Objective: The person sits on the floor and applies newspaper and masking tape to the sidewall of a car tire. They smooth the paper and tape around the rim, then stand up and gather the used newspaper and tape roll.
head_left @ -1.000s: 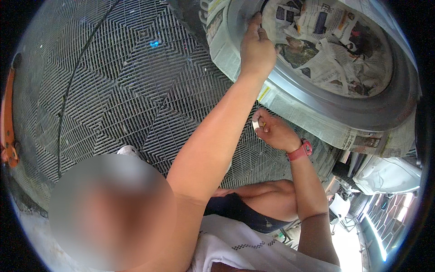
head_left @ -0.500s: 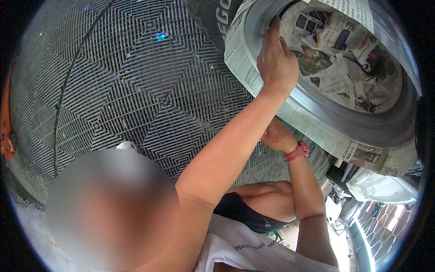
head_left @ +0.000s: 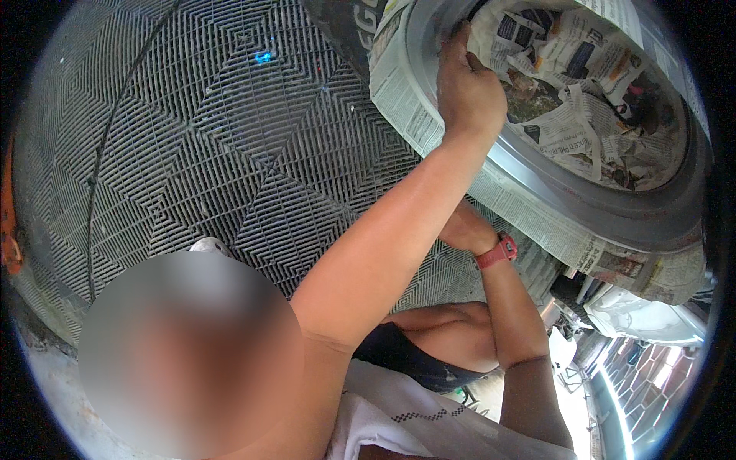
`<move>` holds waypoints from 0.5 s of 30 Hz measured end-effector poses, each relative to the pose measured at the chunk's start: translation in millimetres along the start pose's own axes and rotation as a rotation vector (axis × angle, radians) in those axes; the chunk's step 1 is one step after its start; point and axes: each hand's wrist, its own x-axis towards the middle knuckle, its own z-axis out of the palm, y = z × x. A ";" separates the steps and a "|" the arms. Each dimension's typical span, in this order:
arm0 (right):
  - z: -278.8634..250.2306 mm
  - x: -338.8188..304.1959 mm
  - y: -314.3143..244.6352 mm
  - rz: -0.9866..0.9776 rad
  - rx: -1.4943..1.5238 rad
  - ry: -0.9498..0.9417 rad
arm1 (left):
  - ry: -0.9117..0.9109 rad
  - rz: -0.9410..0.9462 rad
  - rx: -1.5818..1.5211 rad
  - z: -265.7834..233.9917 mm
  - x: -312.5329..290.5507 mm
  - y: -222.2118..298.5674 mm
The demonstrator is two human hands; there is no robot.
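Observation:
A car wheel stands at the upper right, its grey rim lip (head_left: 537,180) bare between sheets of newspaper. My left hand (head_left: 471,92) bears on the left side of this lip, its back toward me. One finger points up along the inner edge and the thumb lies beside it. The other fingers are bent out of sight, and anything under them is hidden. My right hand (head_left: 468,228), below a red wristwatch (head_left: 498,251), is near the wheel's lower edge, apart from it. My left forearm covers its fingers.
Newspaper (head_left: 583,126) fills the wheel's middle, and more newspaper (head_left: 529,215) wraps the black tyre (head_left: 349,27). Dark grid matting (head_left: 230,138) covers the floor, crossed by a thin cable (head_left: 115,123). An orange object (head_left: 11,245) stands at the far left.
My left hand has shifted slightly down along the rim lip, its fingers more bent. My right hand has drawn slightly left behind my left forearm. The view has shifted a little.

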 end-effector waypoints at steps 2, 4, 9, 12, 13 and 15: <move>-1.4 -0.3 -8.5 -0.035 -0.014 0.025 | -0.053 -0.143 -0.156 7.7 -4.0 -4.5; -0.2 0.2 -13.5 -0.106 -0.005 0.101 | -0.072 -0.193 -0.195 9.9 -6.8 -8.5; 7.1 12.1 -4.3 -0.044 -0.072 0.010 | -0.359 -0.504 -0.328 -13.8 -16.6 -19.3; 9.8 20.9 3.3 -0.065 -0.138 -0.037 | -0.606 -0.656 -0.293 -38.5 -18.7 -29.5; 9.5 22.2 4.4 -0.087 -0.152 -0.044 | -0.635 -0.614 -0.264 -44.0 -19.2 -31.9; 7.6 23.7 6.0 -0.047 -0.143 -0.087 | -0.648 -0.554 -0.228 -45.9 -17.7 -32.9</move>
